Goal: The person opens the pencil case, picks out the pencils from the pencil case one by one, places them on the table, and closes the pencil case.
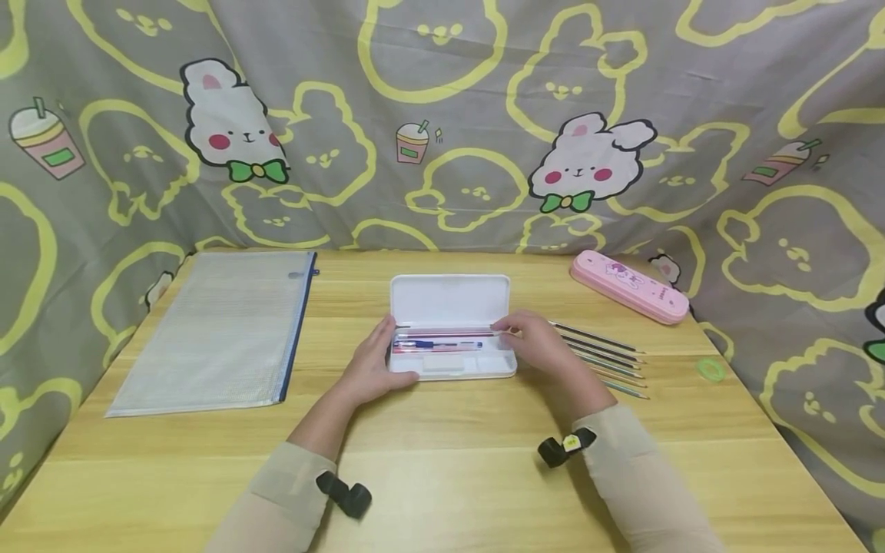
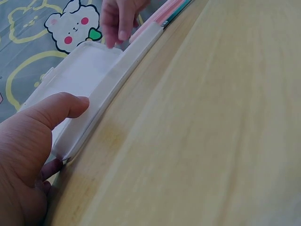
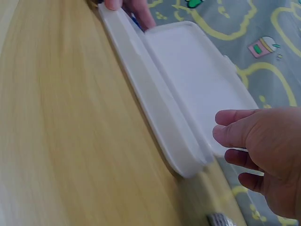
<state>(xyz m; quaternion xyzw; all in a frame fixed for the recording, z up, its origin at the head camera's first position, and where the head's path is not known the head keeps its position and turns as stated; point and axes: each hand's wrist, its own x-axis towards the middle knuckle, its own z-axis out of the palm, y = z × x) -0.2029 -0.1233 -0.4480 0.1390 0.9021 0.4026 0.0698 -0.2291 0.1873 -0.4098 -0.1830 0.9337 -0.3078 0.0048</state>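
A white pencil case (image 1: 451,301) stands on the table, its lid raised at the back. In its tray lie a blue-and-clear pen (image 1: 442,345) and a dark reddish pencil (image 1: 442,334). My left hand (image 1: 373,365) grips the case's left end, thumb at the front wall and fingers round the far side. Over the right end is my right hand (image 1: 535,342), its thumb and index close together beside the pencil's end. In the right wrist view, nothing shows between the fingers of this right hand (image 3: 268,155). The tray's inside is hidden in both wrist views.
Several pencils (image 1: 608,361) lie side by side right of the case, partly behind the right hand. A pink pencil case (image 1: 629,286) is at the back right, with a green ring (image 1: 710,369) nearer. A mesh zip pouch (image 1: 214,330) lies at left. Patterned cloth (image 1: 442,153) hangs behind.
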